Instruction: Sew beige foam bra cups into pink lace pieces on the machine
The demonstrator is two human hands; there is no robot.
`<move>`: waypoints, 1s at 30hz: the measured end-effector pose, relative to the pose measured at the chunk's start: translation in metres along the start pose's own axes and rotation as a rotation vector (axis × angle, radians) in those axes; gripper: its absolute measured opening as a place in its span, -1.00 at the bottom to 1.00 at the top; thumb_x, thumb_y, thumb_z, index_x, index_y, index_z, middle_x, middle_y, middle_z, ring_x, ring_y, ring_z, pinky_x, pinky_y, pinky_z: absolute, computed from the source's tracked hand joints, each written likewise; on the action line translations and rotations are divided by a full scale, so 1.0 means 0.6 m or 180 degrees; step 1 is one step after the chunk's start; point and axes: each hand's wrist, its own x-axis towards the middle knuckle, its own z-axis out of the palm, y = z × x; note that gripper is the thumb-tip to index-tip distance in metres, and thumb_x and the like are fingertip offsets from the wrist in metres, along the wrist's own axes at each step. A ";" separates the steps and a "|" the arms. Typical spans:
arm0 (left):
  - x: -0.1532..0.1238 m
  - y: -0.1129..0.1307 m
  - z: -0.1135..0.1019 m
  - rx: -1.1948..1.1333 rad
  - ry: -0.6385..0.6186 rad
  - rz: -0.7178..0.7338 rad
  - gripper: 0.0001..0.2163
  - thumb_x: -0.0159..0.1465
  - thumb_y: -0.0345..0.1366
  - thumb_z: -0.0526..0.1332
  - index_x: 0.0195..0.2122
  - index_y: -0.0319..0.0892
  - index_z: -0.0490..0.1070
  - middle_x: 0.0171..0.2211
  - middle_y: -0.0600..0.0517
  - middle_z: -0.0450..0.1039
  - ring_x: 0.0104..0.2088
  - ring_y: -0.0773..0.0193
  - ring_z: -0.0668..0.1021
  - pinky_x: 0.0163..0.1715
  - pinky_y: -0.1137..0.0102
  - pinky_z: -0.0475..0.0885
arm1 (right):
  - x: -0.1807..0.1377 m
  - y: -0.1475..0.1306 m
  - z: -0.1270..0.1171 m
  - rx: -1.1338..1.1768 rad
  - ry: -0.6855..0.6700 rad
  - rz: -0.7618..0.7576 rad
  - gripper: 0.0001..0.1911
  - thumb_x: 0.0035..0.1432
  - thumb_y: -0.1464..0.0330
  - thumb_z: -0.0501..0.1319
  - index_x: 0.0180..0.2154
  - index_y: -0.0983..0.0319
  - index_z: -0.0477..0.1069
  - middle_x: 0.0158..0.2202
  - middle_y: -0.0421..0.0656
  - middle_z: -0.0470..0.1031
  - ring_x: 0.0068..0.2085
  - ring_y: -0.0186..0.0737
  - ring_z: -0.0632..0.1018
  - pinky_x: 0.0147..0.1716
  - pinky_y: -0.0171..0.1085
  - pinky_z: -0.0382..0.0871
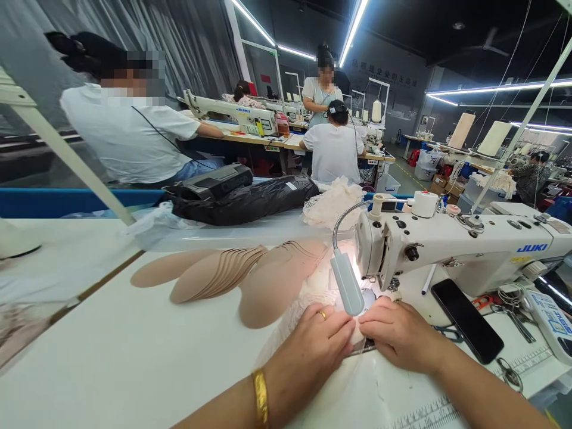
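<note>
My left hand (313, 342), with a ring and a gold bracelet, lies at the front of a white JUKI sewing machine (451, 241). Its fingers are bent together on pale lace fabric (318, 293). Close beside it, my right hand (397, 330) pinches the right side of the same pale material. The fingertips nearly meet below a small grey lamp (347, 286) on a bendable neck, which hides the needle area. Left of the lace lie beige oval cups (268, 292), several of them in an overlapping stack (210, 277).
Right of my right hand lie a black phone (467, 320), small scissors (509, 374) and a white control box (552, 322). Behind the cups rest a black plastic bag (250, 202) and crumpled lace (335, 202). Several people sit or stand at machines beyond.
</note>
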 end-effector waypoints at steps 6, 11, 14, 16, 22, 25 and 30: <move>0.024 -0.043 0.001 -0.0332 -0.0067 0.0254 -0.82 0.43 -0.53 0.12 -0.19 -0.17 0.47 -0.22 0.01 0.62 -0.27 0.15 0.57 -0.14 0.18 0.33 | -0.002 0.005 0.012 -0.0228 -0.0095 0.0241 -0.64 0.24 0.66 0.16 -0.08 0.13 0.46 -0.16 -0.15 0.65 -0.14 -0.12 0.56 -0.29 -0.23 0.36; 0.046 -0.066 -0.004 -0.0572 -0.0191 0.0258 -0.81 0.34 -0.57 0.19 -0.20 -0.13 0.47 -0.19 0.06 0.62 -0.16 0.12 0.59 -0.14 0.22 0.26 | 0.000 0.010 0.020 -0.0286 -0.0049 0.0388 -0.66 0.27 0.64 0.19 -0.07 0.12 0.48 -0.15 -0.12 0.62 -0.13 -0.09 0.54 -0.26 -0.22 0.38; 0.051 -0.071 -0.007 -0.0633 -0.0146 0.0243 -0.80 0.35 -0.55 0.21 -0.16 -0.08 0.48 -0.17 0.08 0.62 -0.16 0.12 0.58 -0.13 0.22 0.25 | -0.001 0.012 0.022 -0.0281 -0.0043 0.0398 -0.65 0.27 0.62 0.19 -0.03 0.12 0.48 -0.12 -0.10 0.62 -0.12 -0.07 0.54 -0.21 -0.19 0.41; 0.051 -0.074 -0.007 -0.0672 -0.0247 0.0221 -0.81 0.38 -0.52 0.19 -0.16 -0.08 0.49 -0.16 0.08 0.62 -0.16 0.11 0.57 -0.11 0.21 0.26 | -0.002 0.012 0.023 -0.0310 -0.0039 0.0426 -0.64 0.26 0.62 0.18 -0.03 0.12 0.49 -0.11 -0.09 0.62 -0.14 -0.07 0.53 -0.20 -0.18 0.40; 0.056 -0.086 -0.007 -0.0706 -0.0440 0.0242 -0.77 0.39 -0.56 0.16 -0.19 -0.07 0.49 -0.20 0.12 0.60 -0.17 0.13 0.53 -0.05 0.19 0.22 | -0.003 0.011 0.026 -0.0480 0.0043 0.0468 -0.66 0.18 0.64 0.16 -0.11 0.16 0.48 -0.17 -0.10 0.59 -0.23 -0.09 0.46 -0.30 -0.20 0.30; 0.057 -0.091 -0.008 -0.0565 -0.0471 0.0252 -0.76 0.39 -0.58 0.13 -0.22 -0.08 0.48 -0.19 0.11 0.60 -0.19 0.13 0.51 -0.05 0.18 0.18 | 0.002 0.008 0.024 -0.0491 0.0014 0.0533 -0.66 0.16 0.64 0.15 -0.13 0.17 0.47 -0.19 -0.10 0.56 -0.28 -0.12 0.43 -0.30 -0.21 0.29; 0.054 -0.086 0.004 -0.0428 -0.0498 0.0044 -0.82 0.47 -0.47 0.13 -0.19 -0.11 0.49 -0.18 0.01 0.58 -0.15 0.05 0.51 -0.02 0.14 0.18 | 0.006 0.008 0.021 -0.0431 -0.0022 0.0618 -0.71 0.23 0.62 0.12 -0.15 0.18 0.45 -0.19 -0.08 0.54 -0.27 -0.12 0.43 -0.28 -0.22 0.28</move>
